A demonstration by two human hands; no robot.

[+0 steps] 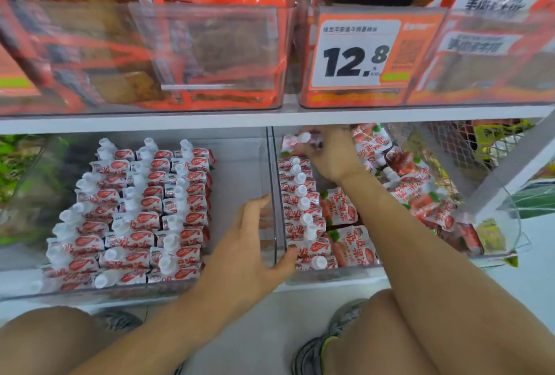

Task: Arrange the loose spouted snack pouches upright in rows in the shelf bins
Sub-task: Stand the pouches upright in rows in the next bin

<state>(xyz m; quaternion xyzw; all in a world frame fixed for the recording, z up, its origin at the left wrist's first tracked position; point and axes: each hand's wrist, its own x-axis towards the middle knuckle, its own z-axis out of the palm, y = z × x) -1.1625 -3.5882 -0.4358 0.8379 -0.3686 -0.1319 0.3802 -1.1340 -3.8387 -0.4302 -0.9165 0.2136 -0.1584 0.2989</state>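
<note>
Fingers of the right hand (327,153) curl around a spouted pouch (297,141) at the back of the right-hand clear bin (495,257), pinching it just beyond the far end of a single upright row of pouches (301,215) that runs along the bin's left wall. The left hand (255,242) is spread and relaxed, holding nothing, its fingers reaching up along the divider (271,194) between the two bins and its thumb touching the pouch nearest the front of that row. To the right of the row, loose pouches (420,194) lie flat and jumbled across the rest of the bin. In the left-hand clear bin (240,164), three neat rows of pouches (135,212) stand with white caps up, leaving bare space along its right side. On the shelf above, clear bins hold orange-red packets (210,44), and a price tag (354,53) reads 12.8. The person crouches before the shelf, bare knees and grey shoes (318,347) visible below.
</note>
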